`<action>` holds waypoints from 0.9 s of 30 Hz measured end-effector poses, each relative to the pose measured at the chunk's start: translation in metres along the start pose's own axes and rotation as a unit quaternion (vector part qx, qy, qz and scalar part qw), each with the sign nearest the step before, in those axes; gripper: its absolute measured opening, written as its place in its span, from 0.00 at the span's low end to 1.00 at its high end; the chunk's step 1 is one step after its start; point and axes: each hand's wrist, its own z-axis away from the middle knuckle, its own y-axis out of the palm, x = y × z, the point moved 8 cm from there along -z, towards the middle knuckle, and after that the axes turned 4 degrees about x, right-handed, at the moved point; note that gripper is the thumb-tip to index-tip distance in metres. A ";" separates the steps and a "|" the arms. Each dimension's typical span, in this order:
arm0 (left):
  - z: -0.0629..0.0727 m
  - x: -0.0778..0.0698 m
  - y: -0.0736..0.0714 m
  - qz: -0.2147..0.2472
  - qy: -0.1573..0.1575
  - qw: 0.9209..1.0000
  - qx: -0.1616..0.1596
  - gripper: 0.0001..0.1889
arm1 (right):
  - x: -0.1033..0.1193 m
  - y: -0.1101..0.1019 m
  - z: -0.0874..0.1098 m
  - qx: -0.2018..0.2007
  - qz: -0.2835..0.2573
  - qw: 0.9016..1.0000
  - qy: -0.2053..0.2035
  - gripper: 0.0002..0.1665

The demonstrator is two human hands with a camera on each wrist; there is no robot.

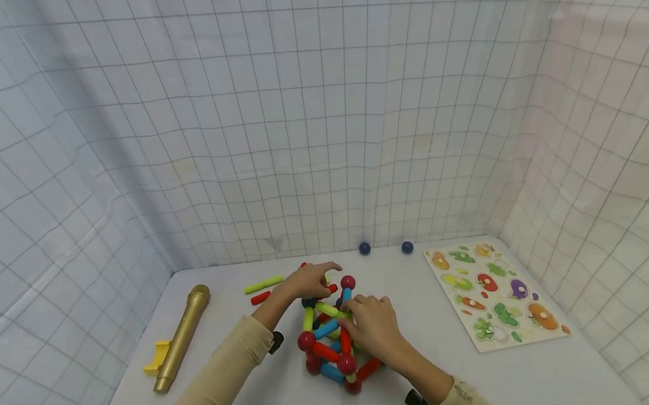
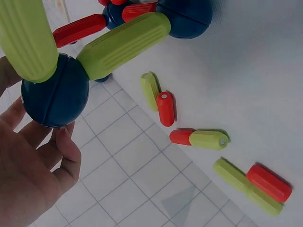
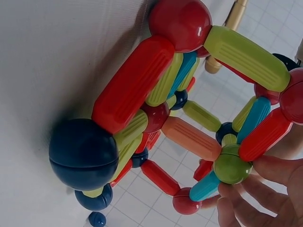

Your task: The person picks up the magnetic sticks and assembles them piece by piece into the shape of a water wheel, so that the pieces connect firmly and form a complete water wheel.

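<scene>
A frame of coloured rods and balls (image 1: 306,340) stands on the table between both hands. My right hand (image 1: 376,323) is at its near right side. In the right wrist view its thumb and fingertips pinch a green ball (image 3: 232,164), which joins a red rod (image 3: 266,135), a blue rod (image 3: 205,186) and an orange rod (image 3: 191,137). My left hand (image 1: 309,281) is over the far left part, index finger stretched out and thumb apart from it. In the left wrist view, its fingers are partly hidden behind a dark blue ball (image 2: 56,92) with green rods attached.
Loose green rods (image 1: 263,285) and red rods (image 1: 260,298) lie at the back left. Two dark blue balls (image 1: 364,248) sit by the back wall. A gold microphone-like tube (image 1: 182,338) and a yellow piece (image 1: 157,357) lie left; a vegetable puzzle board (image 1: 494,294) lies right.
</scene>
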 end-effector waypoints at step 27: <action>0.008 0.005 -0.001 -0.074 -0.022 0.996 0.052 0.23 | 0.000 -0.002 0.000 -0.001 -0.002 1.000 -0.019 0.13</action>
